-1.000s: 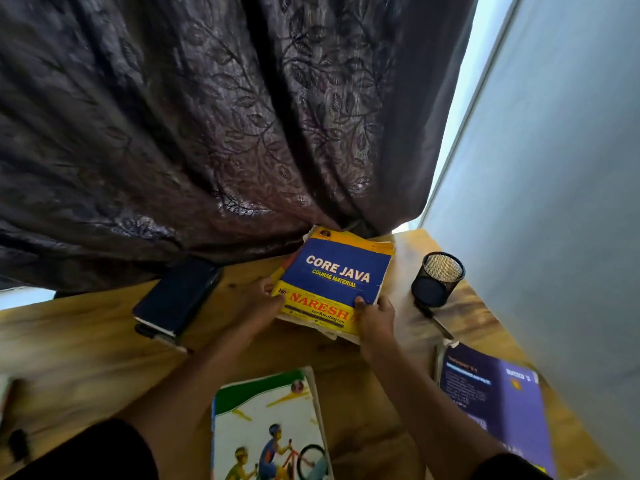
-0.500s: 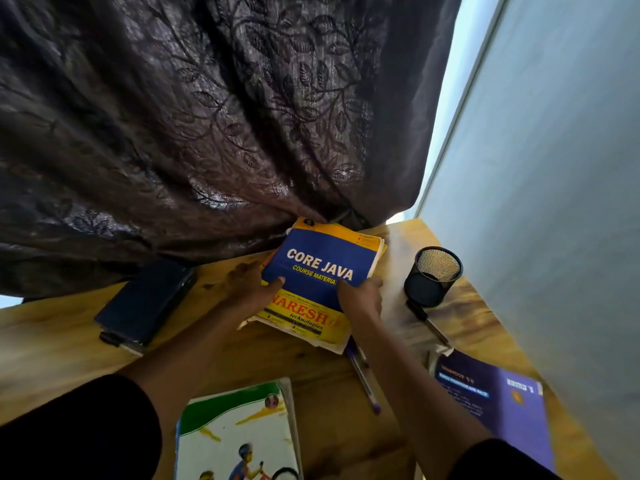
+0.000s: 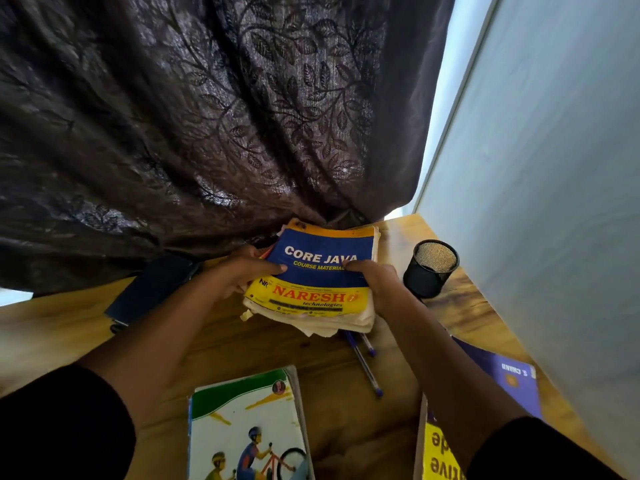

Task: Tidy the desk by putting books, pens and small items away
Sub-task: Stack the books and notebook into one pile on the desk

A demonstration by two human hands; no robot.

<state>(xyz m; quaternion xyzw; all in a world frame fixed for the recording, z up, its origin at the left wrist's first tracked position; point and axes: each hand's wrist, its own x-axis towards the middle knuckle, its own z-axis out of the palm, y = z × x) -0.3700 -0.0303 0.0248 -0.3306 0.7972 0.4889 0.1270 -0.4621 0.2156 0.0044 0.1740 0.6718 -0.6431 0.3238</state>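
A thick blue and yellow "Core Java" book (image 3: 318,271) is at the back of the wooden desk (image 3: 62,327), its near edge raised. My left hand (image 3: 242,271) grips its left edge, thumb on the cover. My right hand (image 3: 375,282) grips its right edge, thumb on the cover too. Two blue pens (image 3: 365,362) lie on the desk just below the book. A black mesh pen holder (image 3: 431,268) stands to the right of my right hand.
A book with a cyclist cover (image 3: 246,427) lies near the front. A purple and yellow book (image 3: 512,379) lies at the right under my forearm. A dark notebook (image 3: 152,289) sits at the left. A dark curtain (image 3: 207,116) hangs behind; a pale wall (image 3: 554,168) bounds the right.
Both hands have slid further up the Core Java book and lifted its near edge. The pens beneath it have come into view.
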